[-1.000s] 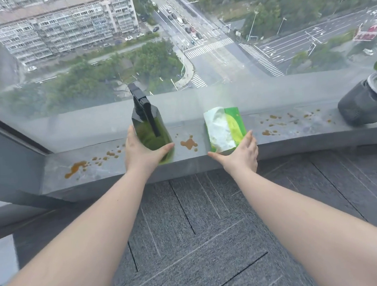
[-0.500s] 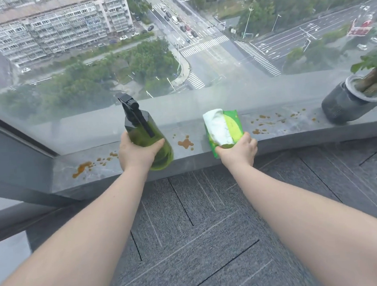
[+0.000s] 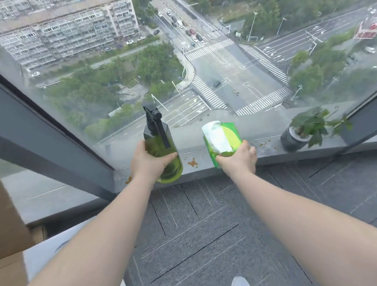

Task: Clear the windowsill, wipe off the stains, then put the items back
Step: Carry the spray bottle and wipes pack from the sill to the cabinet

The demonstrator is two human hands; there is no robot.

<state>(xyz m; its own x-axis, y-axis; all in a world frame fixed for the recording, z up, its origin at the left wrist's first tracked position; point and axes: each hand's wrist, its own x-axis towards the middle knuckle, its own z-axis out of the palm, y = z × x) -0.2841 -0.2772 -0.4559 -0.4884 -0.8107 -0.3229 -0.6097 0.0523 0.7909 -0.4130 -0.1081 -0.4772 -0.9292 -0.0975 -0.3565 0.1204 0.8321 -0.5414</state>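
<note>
A grey sill [image 3: 267, 153], marked with brown stains [image 3: 192, 163], is seen below the window [image 3: 176, 53]. A potted plant [image 3: 304, 132] is stood at its right end. A green spray bottle [image 3: 163, 149] is gripped by the left hand [image 3: 149, 162], lifted above the sill's edge. A green wipes pack [image 3: 222, 140] is pinched at its near end by the right hand [image 3: 238, 159].

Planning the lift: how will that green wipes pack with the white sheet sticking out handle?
The soft green wipes pack probably flexes under the right hand. It looks light for its size. The loose white sheet would likely flop.
</note>
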